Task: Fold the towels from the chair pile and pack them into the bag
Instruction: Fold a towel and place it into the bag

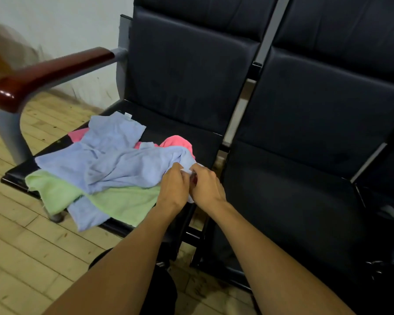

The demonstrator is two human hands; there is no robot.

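Observation:
A loose pile of towels lies on the left black chair seat (205, 144). On top is a light blue towel (114, 162), with a green towel (123, 201) under it and a pink towel (178, 142) behind. Another blue piece (87, 214) hangs over the front edge. My left hand (175, 187) and my right hand (206, 185) meet at the pile's right end, and both pinch the same corner of the blue towel. No bag can be seen.
A second black seat (293, 201) stands to the right, separated by a narrow gap. A red-brown wooden armrest (48, 73) juts out at the left. Wooden floor (21, 258) runs in front, and a white wall (66, 23) behind.

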